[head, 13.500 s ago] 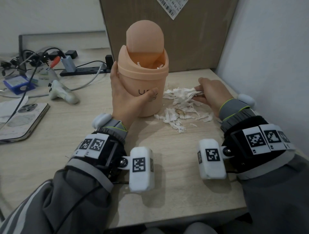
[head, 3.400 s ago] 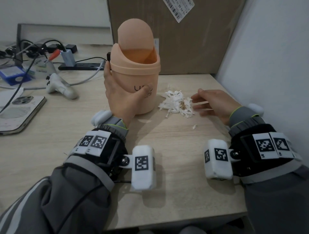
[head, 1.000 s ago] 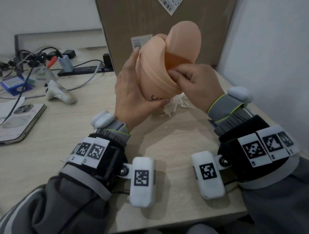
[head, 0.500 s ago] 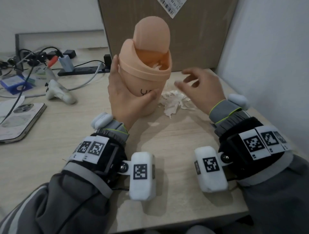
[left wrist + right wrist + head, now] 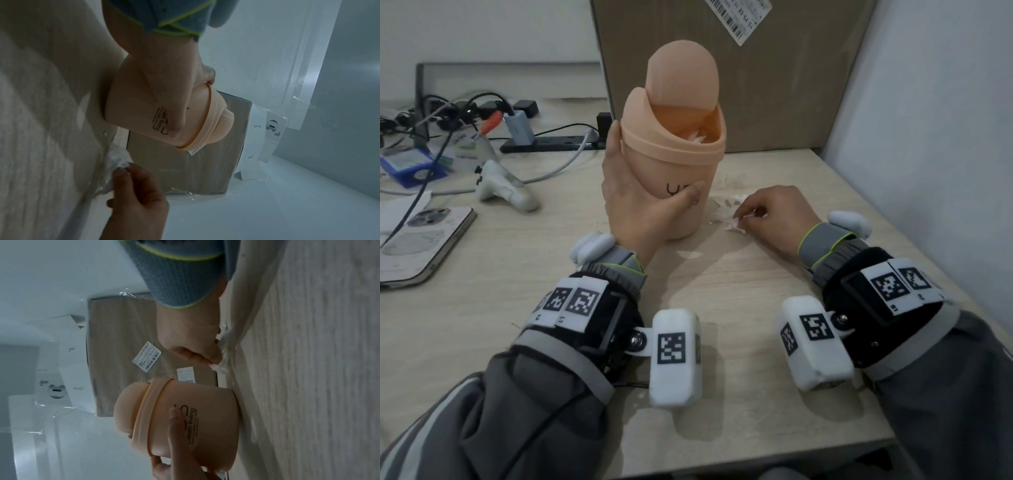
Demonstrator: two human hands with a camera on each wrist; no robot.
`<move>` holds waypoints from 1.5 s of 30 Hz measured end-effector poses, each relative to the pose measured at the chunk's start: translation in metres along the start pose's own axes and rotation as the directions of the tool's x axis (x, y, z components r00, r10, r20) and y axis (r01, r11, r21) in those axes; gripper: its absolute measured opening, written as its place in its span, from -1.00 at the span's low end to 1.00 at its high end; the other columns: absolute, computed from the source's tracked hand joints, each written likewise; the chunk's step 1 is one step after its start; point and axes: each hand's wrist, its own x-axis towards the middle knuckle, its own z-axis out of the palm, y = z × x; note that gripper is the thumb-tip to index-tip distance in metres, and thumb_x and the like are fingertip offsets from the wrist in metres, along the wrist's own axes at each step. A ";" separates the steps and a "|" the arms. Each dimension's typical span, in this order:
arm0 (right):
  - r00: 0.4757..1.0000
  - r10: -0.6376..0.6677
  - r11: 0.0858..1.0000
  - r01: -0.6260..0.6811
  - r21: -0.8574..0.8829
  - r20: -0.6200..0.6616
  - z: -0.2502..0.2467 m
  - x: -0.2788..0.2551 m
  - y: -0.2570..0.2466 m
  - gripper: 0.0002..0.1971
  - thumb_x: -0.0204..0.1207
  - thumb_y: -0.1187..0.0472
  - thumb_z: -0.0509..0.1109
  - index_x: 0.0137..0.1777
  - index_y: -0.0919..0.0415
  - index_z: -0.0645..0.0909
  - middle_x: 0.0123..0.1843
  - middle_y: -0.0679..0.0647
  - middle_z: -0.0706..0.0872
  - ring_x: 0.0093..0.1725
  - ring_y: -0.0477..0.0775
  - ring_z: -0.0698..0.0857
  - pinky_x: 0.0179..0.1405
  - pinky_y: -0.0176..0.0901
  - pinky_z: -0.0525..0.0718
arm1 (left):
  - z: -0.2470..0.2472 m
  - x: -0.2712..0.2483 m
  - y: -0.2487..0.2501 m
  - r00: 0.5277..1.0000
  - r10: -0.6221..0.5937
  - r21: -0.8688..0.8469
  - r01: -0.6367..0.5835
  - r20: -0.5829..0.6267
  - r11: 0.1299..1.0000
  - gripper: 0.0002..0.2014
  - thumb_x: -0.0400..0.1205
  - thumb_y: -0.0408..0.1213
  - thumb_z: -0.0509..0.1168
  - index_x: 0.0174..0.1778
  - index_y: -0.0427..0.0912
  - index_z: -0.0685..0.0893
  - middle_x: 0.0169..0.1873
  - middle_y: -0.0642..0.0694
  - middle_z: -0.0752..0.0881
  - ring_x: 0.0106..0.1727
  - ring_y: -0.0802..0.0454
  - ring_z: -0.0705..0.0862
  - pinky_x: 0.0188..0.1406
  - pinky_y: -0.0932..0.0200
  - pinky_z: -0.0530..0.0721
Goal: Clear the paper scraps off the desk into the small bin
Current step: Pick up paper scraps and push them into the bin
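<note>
The small peach bin (image 5: pixel 674 161) stands upright on the desk, its swing lid tipped back and white scraps (image 5: pixel 698 137) showing inside. My left hand (image 5: pixel 640 209) grips the bin's body, thumb across the printed front, fingers round the back. Just right of the bin lies a small heap of white paper scraps (image 5: pixel 724 210). My right hand (image 5: pixel 751 215) rests on the desk over that heap with fingers curled down, pinching scraps. The right wrist view shows the fingertips (image 5: pixel 213 361) pressed into the scraps (image 5: pixel 223 353) beside the bin (image 5: pixel 205 426). The left wrist view shows the same scraps (image 5: pixel 119 160).
A big cardboard box (image 5: pixel 756 85) stands right behind the bin, and a white wall (image 5: pixel 928 137) closes the right side. At left lie a phone (image 5: pixel 417 240), a white controller (image 5: pixel 503 188), a power strip (image 5: pixel 544 144) and cables. The desk's front edge (image 5: pixel 756 459) is near.
The bin, tilted and lifted a second ago with my right hand at its mouth, now stands upright on the desk. My right hand came down from the air onto the scraps.
</note>
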 end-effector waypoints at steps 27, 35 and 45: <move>0.920 0.341 0.908 -0.269 0.323 -0.192 -0.013 0.000 -0.003 -0.68 0.47 0.18 0.38 0.19 0.23 0.72 0.21 0.09 0.76 0.24 0.03 0.67 0.16 -0.31 0.52 | -0.001 0.000 0.000 0.999 0.037 0.005 -0.037 0.015 0.999 0.32 0.16 0.23 0.60 0.80 -0.07 0.08 0.68 -0.07 0.37 0.68 -0.10 0.39 0.70 -0.23 0.40; 0.925 0.325 0.914 -0.252 0.319 -0.199 -0.013 0.002 0.005 -0.70 0.51 0.32 0.40 0.24 0.25 0.68 0.19 0.16 0.75 0.03 -0.01 0.64 0.00 -0.43 0.42 | 0.000 0.000 0.000 0.998 0.059 0.001 -0.059 0.012 0.998 0.30 0.18 0.16 0.63 0.79 -0.12 0.11 0.68 -0.09 0.39 0.69 -0.07 0.40 0.71 -0.18 0.40; 0.815 0.328 0.753 0.080 0.653 -0.478 -0.032 0.001 -0.005 -0.81 0.32 0.35 0.54 -0.21 0.01 0.76 -0.34 -0.10 0.76 -0.33 -0.15 0.68 -0.13 -0.19 0.73 | 0.000 0.000 0.003 0.992 0.119 0.016 -0.120 0.051 0.993 0.29 0.18 0.19 0.62 0.77 -0.15 0.14 0.64 -0.13 0.43 0.66 -0.11 0.45 0.66 -0.22 0.46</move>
